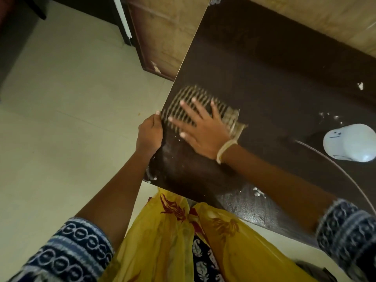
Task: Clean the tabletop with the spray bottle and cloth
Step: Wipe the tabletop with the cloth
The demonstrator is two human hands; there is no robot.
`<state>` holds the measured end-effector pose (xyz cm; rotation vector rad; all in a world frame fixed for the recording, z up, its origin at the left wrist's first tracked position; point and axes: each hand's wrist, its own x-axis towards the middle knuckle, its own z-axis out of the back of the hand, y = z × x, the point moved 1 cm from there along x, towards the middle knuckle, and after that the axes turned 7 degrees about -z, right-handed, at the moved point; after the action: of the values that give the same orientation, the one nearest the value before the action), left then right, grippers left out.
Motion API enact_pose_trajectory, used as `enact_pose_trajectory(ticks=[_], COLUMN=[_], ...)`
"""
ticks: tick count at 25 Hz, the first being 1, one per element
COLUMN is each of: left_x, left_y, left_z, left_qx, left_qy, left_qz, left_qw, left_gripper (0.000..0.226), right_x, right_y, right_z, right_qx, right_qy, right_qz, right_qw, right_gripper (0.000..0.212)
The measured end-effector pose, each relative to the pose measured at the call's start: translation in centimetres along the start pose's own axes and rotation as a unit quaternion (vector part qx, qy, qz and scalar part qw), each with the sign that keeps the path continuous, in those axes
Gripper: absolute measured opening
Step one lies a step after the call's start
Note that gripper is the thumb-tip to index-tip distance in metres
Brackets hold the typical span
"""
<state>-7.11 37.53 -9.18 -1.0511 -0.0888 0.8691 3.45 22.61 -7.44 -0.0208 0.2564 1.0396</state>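
Fingers [195, 107] of the right hand [200, 132], spread flat, press a striped woven cloth [200, 107] on the dark matte worktop [284, 78] near its left edge; wiping step, apparently. Left hand [149, 135] grips that edge. White spray bottle [351, 142] lies apart. Next: sweep toward remaining white flecks.
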Motion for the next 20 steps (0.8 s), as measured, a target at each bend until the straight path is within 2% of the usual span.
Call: enact_pose_trajectory(ticks=[3,4,5,6,8,10,12,13,15,18,20], left_x=[0.1,0.0,-0.1,-0.1,-0.2,-0.3,-0.3,-0.4,-0.7,-0.9,-1.2], left_y=[0.3,0.1,0.0,-0.2,-0.2,-0.2,-0.2,-0.3,-0.4,0.2,0.7], left_z=[0.0,0.0,0.0,0.0,-0.1,-0.1,0.0,0.1,0.4,0.6,0.9], left_qx=[-0.013,-0.007,0.004,0.015,0.030,0.036,0.038,0.039,0.038,0.026,0.024], left_qy=[0.002,0.003,0.002,0.000,0.000,0.006,0.018,0.023,0.030,0.044,0.059], left_qz=[-0.004,-0.004,-0.005,-0.004,-0.002,-0.002,-0.002,-0.001,-0.002,-0.015,-0.017], left_qw=[1.000,1.000,1.000,1.000,1.000,0.999,0.999,0.999,0.999,0.999,0.998], left_gripper=[0.044,0.044,0.046,0.049,0.054,0.056,0.057,0.057,0.057,0.056,0.056], right_x=[-5.9,-5.1,-3.5,-1.5,2.1,4.0,4.4,4.1,1.9,-5.5,-10.7], right_y=[1.3,-0.2,-2.3,-4.6,-10.1,-13.1,-11.6,-9.6,-4.8,2.9,5.9], right_z=[-1.4,-1.0,-0.5,0.1,1.7,2.8,2.8,2.6,1.4,-1.3,-2.8], right_qx=[-0.028,-0.048,-0.061,-0.057,-0.014,0.057,0.085,0.080,0.036,-0.009,-0.006], right_qy=[0.040,0.033,0.017,-0.004,-0.039,-0.049,-0.039,-0.040,-0.047,-0.019,0.025], right_qz=[0.153,0.187,0.176,0.112,-0.105,-0.295,-0.368,-0.358,-0.273,-0.080,0.058], right_qw=[0.987,0.981,0.982,0.992,0.994,0.952,0.925,0.929,0.960,0.997,0.998], right_gripper=[0.050,0.050,0.051,0.051,0.051,0.051,0.052,0.053,0.054,0.053,0.050])
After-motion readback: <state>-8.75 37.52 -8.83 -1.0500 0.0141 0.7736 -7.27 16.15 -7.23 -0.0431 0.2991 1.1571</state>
